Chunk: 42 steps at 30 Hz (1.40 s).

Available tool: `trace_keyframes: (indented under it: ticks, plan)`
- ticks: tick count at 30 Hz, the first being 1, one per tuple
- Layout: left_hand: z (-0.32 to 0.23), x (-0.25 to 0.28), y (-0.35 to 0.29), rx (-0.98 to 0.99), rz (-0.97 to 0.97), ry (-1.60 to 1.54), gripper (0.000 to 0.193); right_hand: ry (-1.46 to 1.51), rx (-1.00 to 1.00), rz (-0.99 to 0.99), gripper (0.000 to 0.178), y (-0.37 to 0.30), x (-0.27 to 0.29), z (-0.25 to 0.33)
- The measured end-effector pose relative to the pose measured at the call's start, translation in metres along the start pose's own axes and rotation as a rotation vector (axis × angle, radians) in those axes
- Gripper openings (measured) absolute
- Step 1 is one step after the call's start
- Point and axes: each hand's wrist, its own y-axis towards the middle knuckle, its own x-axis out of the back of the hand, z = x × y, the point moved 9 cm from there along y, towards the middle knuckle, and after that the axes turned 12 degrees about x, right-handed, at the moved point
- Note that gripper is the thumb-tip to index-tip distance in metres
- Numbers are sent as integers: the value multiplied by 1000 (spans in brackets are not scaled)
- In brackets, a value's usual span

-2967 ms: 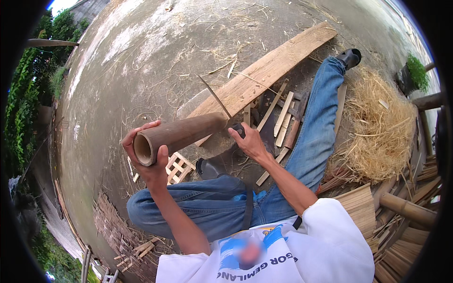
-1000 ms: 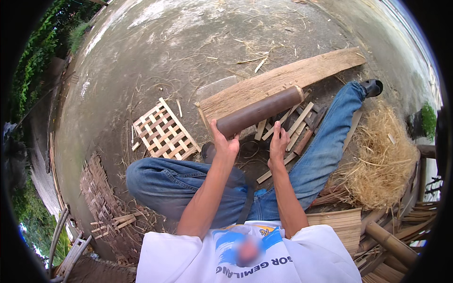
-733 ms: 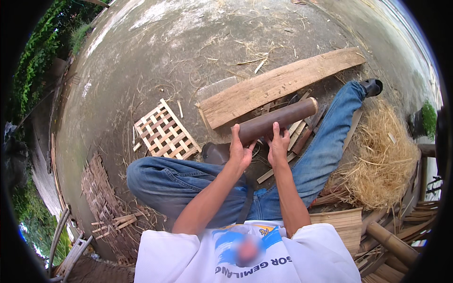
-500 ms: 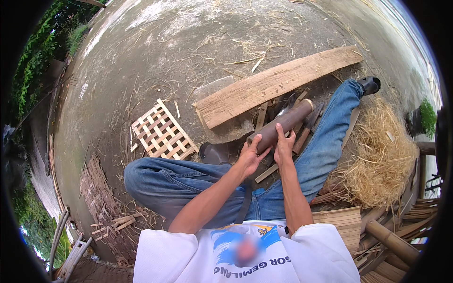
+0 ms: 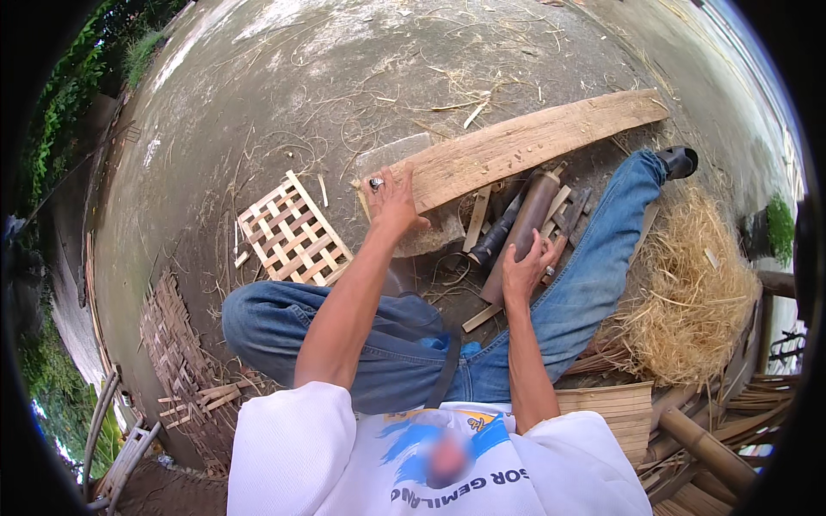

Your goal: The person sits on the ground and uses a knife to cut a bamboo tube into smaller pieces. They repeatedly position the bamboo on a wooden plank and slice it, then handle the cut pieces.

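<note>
My left hand [image 5: 392, 203] lies spread on the left end of a thick wooden plank [image 5: 538, 136], wearing a ring, with nothing in its grasp. The plank slants up to the right across the ground in front of my legs. Between plank and legs rests a smooth brown bamboo-like tube [image 5: 527, 225]. Just beside its near end is my right hand [image 5: 527, 265], fingers loosely bent and apart, whether touching the tube I cannot tell. A dark-handled tool [image 5: 496, 234], perhaps a knife, lies left of the tube, and wood strips [image 5: 477, 215] lie around it.
A woven lattice panel [image 5: 292, 230] lies left of my bent knee. Farther left is a brown woven mat [image 5: 185, 361]. A heap of pale shavings [image 5: 688, 301] sits right of my outstretched leg. Bamboo poles [image 5: 710, 451] are at lower right. A grey slab [image 5: 391, 155] is partly under the plank.
The brown tube, held in both hands before, now lies among the strips and tools. My left hand has moved up and left onto the plank; my right has dropped slightly.
</note>
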Motion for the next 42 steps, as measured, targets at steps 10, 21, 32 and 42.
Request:
trace_keyframes:
  ticks: [10, 21, 32, 42]
  plan:
    - [34, -20, 27, -131, 52, -116, 151, 1285, -1228, 511, 67, -106, -155, 68]
    - [31, 15, 23, -170, 3, -269, 143, 1624, -1072, 383, 83, -83, -170, 83]
    - [25, 63, 17, -158, -44, -220, 142, 2182, -926, 339, 96, 13, -267, 123]
    - [29, 39, 15, -158, -46, -199, 145, -298, 687, 502, 46, 70, -195, 32]
